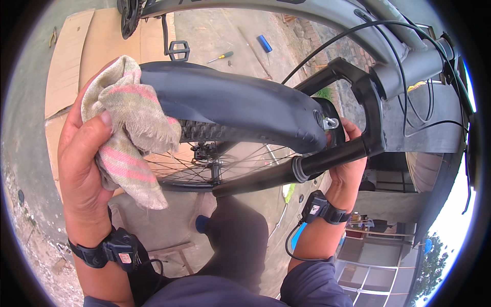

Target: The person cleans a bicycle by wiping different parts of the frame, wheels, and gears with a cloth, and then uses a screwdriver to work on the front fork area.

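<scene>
My left hand grips a crumpled beige cloth with pink stripes, thumb on top. The cloth lies against the left end of a black mudguard, which curves over a knobbly bicycle tire. At the mudguard's other end, beside a silver bolt, my right hand reaches behind the black fork. Its fingers curl around the mudguard's end there, mostly hidden by the fork. Spokes and the hub show under the tire.
The grey bicycle frame spans the top, with black cables looping at right. A pedal hangs near flattened cardboard. A screwdriver and a blue object lie on the concrete. My knee is below the fork.
</scene>
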{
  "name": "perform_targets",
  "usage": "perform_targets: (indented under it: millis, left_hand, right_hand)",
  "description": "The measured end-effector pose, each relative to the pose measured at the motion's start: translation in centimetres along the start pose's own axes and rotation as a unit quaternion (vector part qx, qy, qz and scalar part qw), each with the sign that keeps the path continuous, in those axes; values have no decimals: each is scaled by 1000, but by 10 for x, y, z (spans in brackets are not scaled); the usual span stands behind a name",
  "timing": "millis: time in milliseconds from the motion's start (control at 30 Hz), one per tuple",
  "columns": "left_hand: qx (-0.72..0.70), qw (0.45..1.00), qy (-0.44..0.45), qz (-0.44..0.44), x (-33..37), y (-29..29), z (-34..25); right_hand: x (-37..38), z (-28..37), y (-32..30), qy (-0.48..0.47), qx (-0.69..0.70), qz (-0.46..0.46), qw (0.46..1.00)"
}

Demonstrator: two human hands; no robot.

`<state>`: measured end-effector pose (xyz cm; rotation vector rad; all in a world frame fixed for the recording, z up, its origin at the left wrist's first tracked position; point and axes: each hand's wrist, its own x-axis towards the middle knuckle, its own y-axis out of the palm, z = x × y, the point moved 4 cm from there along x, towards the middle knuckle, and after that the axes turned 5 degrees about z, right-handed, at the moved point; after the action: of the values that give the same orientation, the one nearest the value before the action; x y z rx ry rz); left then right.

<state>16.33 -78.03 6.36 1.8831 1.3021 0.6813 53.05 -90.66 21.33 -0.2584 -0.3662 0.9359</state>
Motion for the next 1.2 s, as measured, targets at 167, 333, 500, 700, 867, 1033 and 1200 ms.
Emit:
perform_targets:
  millis: [167, 333, 500, 700, 867, 1033, 1200]
  left_hand:
    - [4, 1000, -5, 12, 1, -3, 2]
    - [12, 1000, -5, 7, 2, -5, 5]
    - [25, 1000, -7, 4, 2, -6, 7]
    - [15, 1000, -3, -3, 1, -8, 9]
    - [25, 1000, -2, -2, 1, -7, 7]
    - [35, 999, -7, -18, -2, -6, 6]
    - [37, 999, -7, -13, -3, -9, 4]
  right_hand:
    - [1, -2, 2, 2, 7, 6, 1000]
    - [1, -6, 4, -4, 16, 19, 1000]
    - [2, -10, 4, -11, 26, 23, 999]
    - [3, -11, 2, -16, 29, 28, 999]
    - [2, -9, 1, -17, 22, 17, 999]
    - [1, -7, 1, -13, 25, 14, 1000]
    - [2, -6, -1, -16, 21, 23, 999]
